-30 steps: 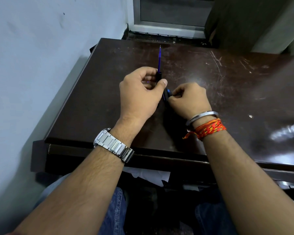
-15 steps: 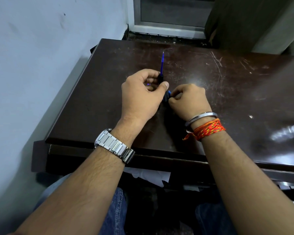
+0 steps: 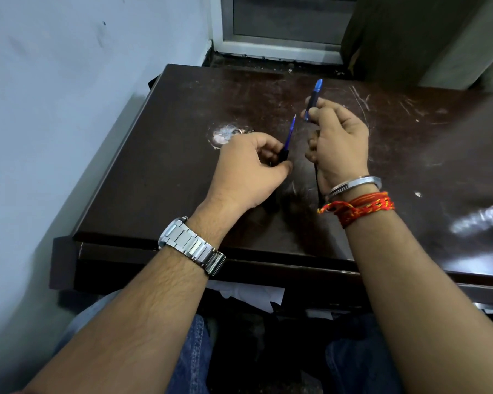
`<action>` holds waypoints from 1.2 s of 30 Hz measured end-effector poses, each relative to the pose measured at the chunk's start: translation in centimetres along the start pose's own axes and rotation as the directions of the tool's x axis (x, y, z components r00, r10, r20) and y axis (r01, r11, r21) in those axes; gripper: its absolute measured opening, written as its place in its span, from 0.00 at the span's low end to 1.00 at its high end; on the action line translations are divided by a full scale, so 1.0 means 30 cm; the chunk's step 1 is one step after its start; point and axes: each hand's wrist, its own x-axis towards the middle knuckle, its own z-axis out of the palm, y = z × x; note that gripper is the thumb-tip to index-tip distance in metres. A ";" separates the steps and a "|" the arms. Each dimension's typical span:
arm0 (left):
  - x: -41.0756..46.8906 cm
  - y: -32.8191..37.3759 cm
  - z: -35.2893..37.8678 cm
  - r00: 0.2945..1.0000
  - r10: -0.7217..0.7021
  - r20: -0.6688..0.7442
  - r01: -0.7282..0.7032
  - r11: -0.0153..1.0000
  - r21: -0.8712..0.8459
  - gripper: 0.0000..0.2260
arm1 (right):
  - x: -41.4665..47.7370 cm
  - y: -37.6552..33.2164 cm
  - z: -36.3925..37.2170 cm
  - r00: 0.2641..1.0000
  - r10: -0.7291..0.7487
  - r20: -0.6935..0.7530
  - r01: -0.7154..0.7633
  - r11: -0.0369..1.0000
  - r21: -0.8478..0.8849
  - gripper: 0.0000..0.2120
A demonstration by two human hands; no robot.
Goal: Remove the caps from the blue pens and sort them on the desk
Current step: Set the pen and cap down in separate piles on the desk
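The light is dim and cool, falling from above and ahead. The dark desk (image 3: 160,177) shows glare: 1 bright round patch just left of the left hand (image 3: 248,169) and a smeared white streak at the right edge. Soft shadows lie under both hands and along the wall (image 3: 54,109) beside the desk. The space below the desk is almost black. The centre is fairly sharp; the forearms at the bottom are soft. Wide-angle bending curves the desk edges and the wall.
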 end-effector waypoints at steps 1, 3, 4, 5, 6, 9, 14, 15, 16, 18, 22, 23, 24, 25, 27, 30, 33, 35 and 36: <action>0.000 -0.001 0.001 1.000 -0.001 0.008 0.001 1.000 0.009 0.07 | -0.005 -0.008 -0.001 1.000 0.008 0.018 -0.009 0.999 0.046 0.09; 0.000 -0.001 0.003 1.000 -0.004 0.014 0.004 1.000 0.006 0.07 | -0.013 -0.019 -0.002 0.999 0.004 0.037 -0.007 0.996 0.086 0.07; 0.000 0.000 0.004 1.000 -0.002 0.016 0.002 1.000 0.005 0.07 | -0.015 -0.023 -0.002 0.999 -0.005 0.037 0.002 0.996 0.091 0.06; 0.000 0.000 0.004 1.000 0.003 0.019 -0.003 1.000 0.005 0.07 | -0.016 -0.025 -0.001 0.999 -0.012 0.036 0.009 0.995 0.095 0.06; -0.001 0.000 0.004 1.000 0.006 0.021 -0.006 1.000 0.004 0.08 | -0.017 -0.027 0.000 0.999 -0.015 0.037 0.011 0.995 0.100 0.06; -0.002 0.000 0.002 1.000 0.011 0.018 -0.011 1.000 0.001 0.09 | -0.020 -0.028 0.004 0.998 -0.017 0.061 0.012 0.996 0.087 0.06; -0.004 0.002 -0.003 1.000 0.010 0.023 -0.011 1.000 0.010 0.10 | -0.023 -0.019 0.002 0.994 0.000 0.111 -0.005 0.999 0.048 0.05; -0.005 0.002 -0.003 1.000 0.009 0.024 -0.009 1.000 0.012 0.10 | -0.022 -0.019 0.001 0.993 0.000 0.114 -0.006 0.999 0.048 0.05; -0.005 0.002 -0.003 1.000 0.008 0.024 -0.008 1.000 0.015 0.10 | -0.021 -0.019 0.000 0.993 -0.001 0.117 -0.005 0.999 0.047 0.06; -0.005 0.003 -0.002 1.000 0.005 0.020 -0.005 1.000 0.021 0.10 | -0.019 -0.017 -0.001 0.992 -0.012 0.126 0.006 0.999 0.050 0.07; -0.005 0.006 -0.004 1.000 0.004 0.014 -0.004 0.999 0.040 0.09 | -0.018 -0.014 -0.002 0.989 -0.046 0.138 0.041 0.998 0.041 0.08; -0.006 0.007 -0.005 1.000 0.003 0.010 -0.003 0.999 0.041 0.09 | -0.018 -0.014 -0.002 0.989 -0.049 0.141 0.044 0.998 0.039 0.08; -0.006 0.008 -0.005 1.000 0.001 0.008 -0.001 0.999 0.041 0.09 | -0.017 -0.014 -0.002 0.988 -0.050 0.144 0.045 0.998 0.036 0.07; -0.007 0.010 -0.005 1.000 -0.002 0.009 0.002 0.999 0.043 0.09 | -0.017 -0.013 -0.002 0.988 -0.049 0.146 0.046 0.999 0.028 0.07; -0.008 0.014 -0.007 1.000 -0.005 0.009 0.005 0.999 0.044 0.09 | -0.018 -0.009 -0.002 0.988 -0.046 0.150 0.046 0.999 0.007 0.06; -0.010 0.020 -0.013 1.000 -0.002 0.001 0.002 0.999 0.043 0.08 | -0.022 0.002 0.006 0.986 -0.032 0.163 0.036 0.999 -0.025 0.07; -0.011 0.021 -0.017 1.000 -0.002 0.005 0.002 0.998 0.063 0.07 | -0.020 0.008 0.012 0.984 -0.017 0.178 0.022 0.999 -0.027 0.06; -0.012 0.023 -0.014 1.000 -0.001 -0.007 0.002 0.998 0.056 0.07 | -0.016 0.011 0.009 0.979 -0.004 0.203 0.013 0.999 -0.041 0.04; -0.012 0.024 -0.013 1.000 0.001 -0.029 0.000 0.999 0.043 0.07 | -0.016 0.014 0.007 0.975 0.000 0.223 0.015 0.998 -0.064 0.05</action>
